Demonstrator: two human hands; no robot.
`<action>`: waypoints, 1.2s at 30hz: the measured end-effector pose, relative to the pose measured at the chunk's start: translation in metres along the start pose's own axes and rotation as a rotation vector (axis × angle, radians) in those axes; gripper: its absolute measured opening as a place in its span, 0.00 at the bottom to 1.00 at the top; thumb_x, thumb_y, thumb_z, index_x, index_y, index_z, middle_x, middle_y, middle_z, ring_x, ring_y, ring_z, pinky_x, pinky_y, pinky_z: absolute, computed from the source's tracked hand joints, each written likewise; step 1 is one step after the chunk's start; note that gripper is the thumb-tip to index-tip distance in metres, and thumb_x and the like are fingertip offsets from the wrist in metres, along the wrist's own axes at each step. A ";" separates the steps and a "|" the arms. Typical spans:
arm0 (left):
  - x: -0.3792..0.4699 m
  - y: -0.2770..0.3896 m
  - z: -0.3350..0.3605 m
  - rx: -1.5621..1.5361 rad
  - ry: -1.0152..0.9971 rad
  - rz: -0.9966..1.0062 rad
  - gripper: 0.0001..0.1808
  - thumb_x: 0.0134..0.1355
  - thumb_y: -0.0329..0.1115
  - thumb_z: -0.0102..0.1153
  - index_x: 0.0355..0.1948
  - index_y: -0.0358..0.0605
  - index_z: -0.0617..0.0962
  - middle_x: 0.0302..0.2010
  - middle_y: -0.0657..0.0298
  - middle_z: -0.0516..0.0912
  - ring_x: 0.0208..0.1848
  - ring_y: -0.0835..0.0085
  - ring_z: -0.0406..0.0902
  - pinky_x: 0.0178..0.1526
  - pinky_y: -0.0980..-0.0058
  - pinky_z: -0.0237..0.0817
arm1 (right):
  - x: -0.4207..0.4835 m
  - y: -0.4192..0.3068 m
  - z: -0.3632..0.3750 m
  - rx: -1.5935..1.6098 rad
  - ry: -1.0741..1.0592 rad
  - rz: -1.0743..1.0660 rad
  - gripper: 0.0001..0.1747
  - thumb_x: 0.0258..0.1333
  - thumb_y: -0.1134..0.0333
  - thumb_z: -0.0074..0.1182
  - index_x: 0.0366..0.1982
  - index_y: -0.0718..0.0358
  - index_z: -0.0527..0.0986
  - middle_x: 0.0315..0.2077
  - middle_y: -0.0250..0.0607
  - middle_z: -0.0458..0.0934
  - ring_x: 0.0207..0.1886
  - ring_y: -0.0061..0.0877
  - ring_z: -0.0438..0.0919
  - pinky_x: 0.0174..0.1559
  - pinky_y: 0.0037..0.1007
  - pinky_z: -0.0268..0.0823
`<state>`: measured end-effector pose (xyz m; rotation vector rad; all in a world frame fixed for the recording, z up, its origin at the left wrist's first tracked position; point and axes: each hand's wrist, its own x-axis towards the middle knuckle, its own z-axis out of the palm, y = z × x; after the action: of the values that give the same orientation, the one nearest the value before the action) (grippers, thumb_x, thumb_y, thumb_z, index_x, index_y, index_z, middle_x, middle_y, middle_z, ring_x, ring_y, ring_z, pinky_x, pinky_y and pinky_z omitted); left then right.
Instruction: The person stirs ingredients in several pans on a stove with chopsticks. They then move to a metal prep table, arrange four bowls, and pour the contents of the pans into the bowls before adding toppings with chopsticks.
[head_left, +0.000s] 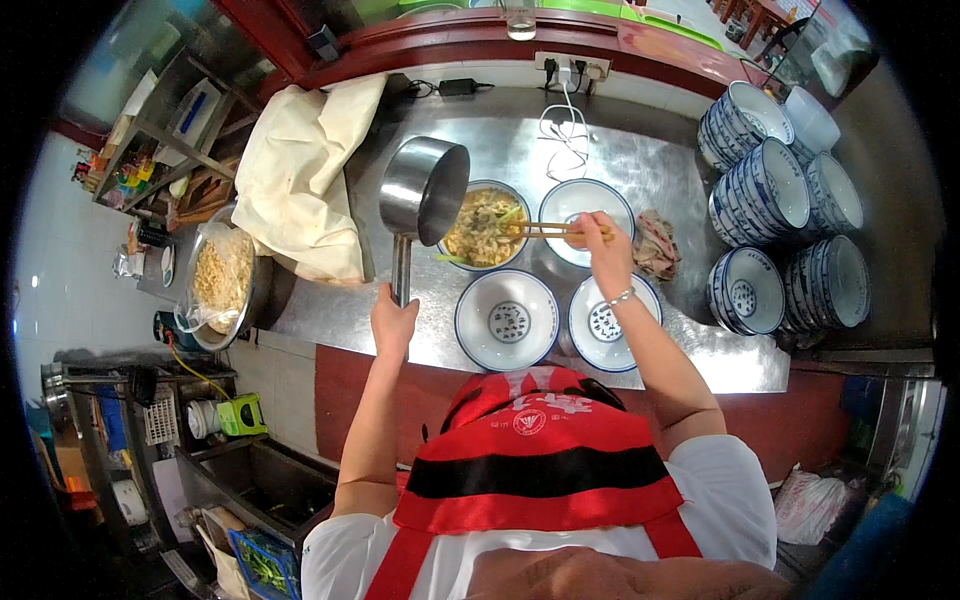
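Note:
My left hand (394, 322) grips the handle of a metal saucepan (420, 184), which is tipped on its side with its mouth facing right, over the rim of a filled bowl. That blue-rimmed bowl (459, 251) holds a yellowish soupy food (484, 225) with green pieces. Wooden chopsticks (551, 230) are held in my right hand (604, 247), their tips at the food's right side. Beneath and beside my right hand are a rear bowl (577, 196) and a front right bowl (643, 300), both without food. A third such bowl (480, 341) stands front left.
Stacked blue-and-white bowls (765, 187) fill the right end of the steel counter (405, 322). A crumpled rag (658, 244) lies beside the rear bowl. Cream cloth (300, 180) covers something at left, near a basin (247, 315) of pale food under plastic. A white cable (566, 135) lies at the back.

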<state>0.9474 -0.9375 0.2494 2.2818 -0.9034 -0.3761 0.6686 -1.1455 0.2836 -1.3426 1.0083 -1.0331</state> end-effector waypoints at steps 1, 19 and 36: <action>0.001 -0.007 0.002 -0.045 -0.017 -0.028 0.19 0.47 0.33 0.64 0.37 0.35 0.72 0.26 0.48 0.78 0.31 0.48 0.76 0.36 0.60 0.66 | 0.004 0.010 0.007 0.040 -0.023 -0.004 0.17 0.63 0.60 0.49 0.32 0.69 0.76 0.28 0.40 0.82 0.29 0.23 0.82 0.33 0.21 0.73; -0.040 0.010 -0.045 -0.388 -0.137 -0.243 0.12 0.51 0.27 0.61 0.29 0.41 0.68 0.16 0.66 0.70 0.16 0.79 0.69 0.19 0.77 0.59 | -0.011 0.009 0.041 -0.074 -0.302 -0.060 0.14 0.62 0.63 0.51 0.34 0.68 0.77 0.27 0.38 0.82 0.31 0.20 0.81 0.34 0.21 0.70; -0.053 0.003 -0.041 -0.393 -0.147 -0.237 0.12 0.52 0.27 0.61 0.30 0.39 0.69 0.16 0.66 0.70 0.14 0.78 0.69 0.17 0.77 0.60 | 0.006 0.027 -0.019 0.204 0.080 0.070 0.18 0.66 0.62 0.46 0.33 0.72 0.74 0.30 0.45 0.80 0.31 0.28 0.82 0.35 0.24 0.76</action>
<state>0.9272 -0.8837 0.2834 2.0141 -0.5664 -0.7634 0.6520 -1.1567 0.2568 -1.1001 0.9740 -1.1127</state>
